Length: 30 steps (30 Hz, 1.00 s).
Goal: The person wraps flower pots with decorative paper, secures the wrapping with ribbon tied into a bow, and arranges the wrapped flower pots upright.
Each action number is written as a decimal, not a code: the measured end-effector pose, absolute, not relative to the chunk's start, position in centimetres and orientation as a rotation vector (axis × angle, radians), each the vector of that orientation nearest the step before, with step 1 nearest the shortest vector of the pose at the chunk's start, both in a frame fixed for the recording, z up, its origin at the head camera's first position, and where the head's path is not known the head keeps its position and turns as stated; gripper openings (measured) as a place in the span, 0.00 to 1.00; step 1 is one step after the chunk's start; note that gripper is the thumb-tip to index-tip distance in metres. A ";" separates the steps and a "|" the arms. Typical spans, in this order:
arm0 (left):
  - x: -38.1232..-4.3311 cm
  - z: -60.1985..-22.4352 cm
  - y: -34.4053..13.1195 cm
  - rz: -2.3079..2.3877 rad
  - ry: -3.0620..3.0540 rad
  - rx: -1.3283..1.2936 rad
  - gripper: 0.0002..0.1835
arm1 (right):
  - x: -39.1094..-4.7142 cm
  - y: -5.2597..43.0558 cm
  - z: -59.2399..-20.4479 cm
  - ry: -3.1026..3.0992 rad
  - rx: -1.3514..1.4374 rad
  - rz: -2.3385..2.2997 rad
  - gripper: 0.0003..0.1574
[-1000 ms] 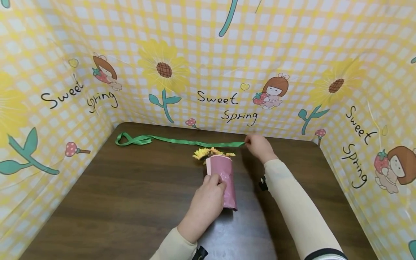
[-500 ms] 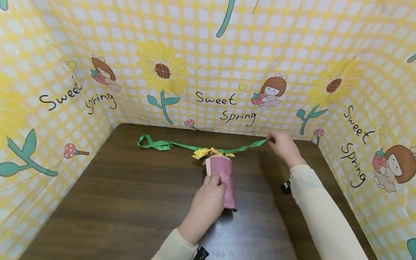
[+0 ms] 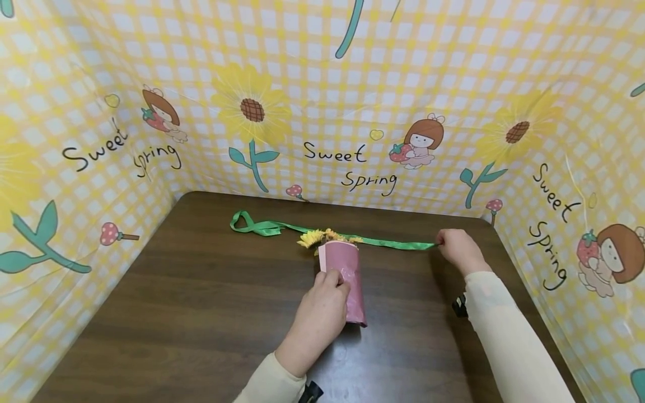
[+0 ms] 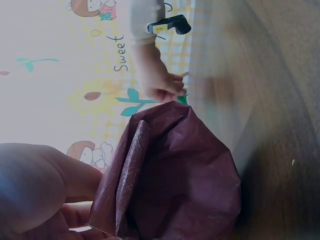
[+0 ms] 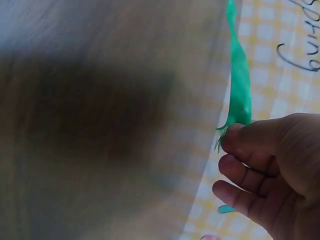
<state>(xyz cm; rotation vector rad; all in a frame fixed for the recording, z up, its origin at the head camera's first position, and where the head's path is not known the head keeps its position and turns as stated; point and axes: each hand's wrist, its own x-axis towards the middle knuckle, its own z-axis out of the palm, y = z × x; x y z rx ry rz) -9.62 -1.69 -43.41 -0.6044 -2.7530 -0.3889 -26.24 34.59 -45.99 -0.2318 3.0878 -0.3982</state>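
Observation:
A small bouquet rolled in pink wrapping paper [image 3: 345, 263] lies at mid-table, its yellow flowers [image 3: 312, 238] pointing to the back. My left hand [image 3: 319, 313] grips the wrapper on its left side. In the left wrist view the wrapper's open lower end [image 4: 185, 175] faces the camera, with my left thumb and fingers [image 4: 50, 190] at its edge. My right hand [image 3: 461, 249] pinches one end of a green satin ribbon [image 3: 398, 244]. The ribbon runs left behind the flowers to a loop at its other end. Frayed threads show at the pinched ribbon end [image 5: 240, 95] in the right wrist view.
The dark wooden table [image 3: 176, 313] is bounded at the back and both sides by a yellow checked cloth [image 3: 322, 101] printed with sunflowers and lettering. The ribbon's looped end [image 3: 254, 225] lies near the back edge, left of the bouquet.
My right hand has moved right, then slightly nearer, drawing the ribbon along behind the flowers. The looped end has slid right. The left hand and the bouquet stay in place.

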 end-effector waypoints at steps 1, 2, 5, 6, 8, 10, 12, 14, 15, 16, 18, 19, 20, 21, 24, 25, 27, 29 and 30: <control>-9.6 -43.4 -1.7 -0.394 -2.760 -0.603 0.11 | -26.1 34.9 -46.2 3.078 -0.216 -0.388 0.08; -9.6 -43.4 -1.7 -0.398 -2.769 -0.601 0.11 | -26.1 35.1 -46.3 3.072 -0.204 -0.376 0.09; -9.6 -43.3 -1.8 -0.412 -2.793 -0.596 0.12 | -25.8 35.8 -46.6 3.055 -0.173 -0.365 0.11; -9.6 -43.3 -1.8 -0.416 -2.799 -0.595 0.12 | -25.8 36.0 -46.7 3.051 -0.163 -0.364 0.11; -9.6 -43.3 -1.8 -0.423 -2.807 -0.595 0.12 | -25.8 36.3 -46.9 3.043 -0.144 -0.373 0.12; -9.7 -43.3 -1.9 -0.430 -2.809 -0.595 0.12 | -25.8 36.6 -47.0 3.036 -0.132 -0.381 0.12; -9.7 -43.3 -1.9 -0.435 -2.810 -0.596 0.12 | -25.8 36.8 -47.2 3.026 -0.125 -0.385 0.11; -9.7 -43.3 -1.9 -0.442 -2.815 -0.596 0.12 | -25.8 37.0 -47.4 3.015 -0.128 -0.388 0.10; -9.7 -43.3 -1.9 -0.447 -2.818 -0.596 0.12 | -25.8 37.1 -47.5 3.012 -0.129 -0.389 0.10; -9.7 -43.2 -2.0 -0.451 -2.824 -0.596 0.12 | -25.8 37.2 -47.6 3.008 -0.137 -0.389 0.10; -9.8 -43.2 -2.0 -0.459 -2.837 -0.594 0.12 | -25.7 37.3 -47.6 3.005 -0.145 -0.391 0.10; -9.8 -43.1 -2.0 -0.462 -2.845 -0.593 0.13 | -25.7 37.3 -47.6 3.003 -0.145 -0.390 0.10; -9.9 -43.1 -2.1 -0.466 -2.851 -0.592 0.13 | -25.6 37.3 -47.5 2.997 -0.141 -0.387 0.10; -9.9 -43.1 -2.1 -0.471 -2.855 -0.591 0.13 | -25.5 37.2 -47.3 2.987 -0.133 -0.378 0.11; -10.0 -43.1 -2.3 -0.482 -2.858 -0.589 0.13 | -25.0 36.5 -46.1 2.956 -0.085 -0.320 0.12; -10.1 -43.1 -2.3 -0.486 -2.852 -0.589 0.13 | -24.7 36.1 -45.6 2.953 -0.067 -0.286 0.12; -10.2 -43.1 -2.4 -0.513 -2.835 -0.583 0.13 | -24.3 34.8 -44.6 2.976 -0.050 -0.232 0.14; -10.4 -43.2 -2.5 -0.555 -2.821 -0.570 0.13 | -23.7 33.2 -43.4 3.019 -0.055 -0.218 0.18; -10.5 -43.3 -2.5 -0.582 -2.816 -0.562 0.12 | -23.4 32.3 -42.9 3.040 -0.070 -0.230 0.21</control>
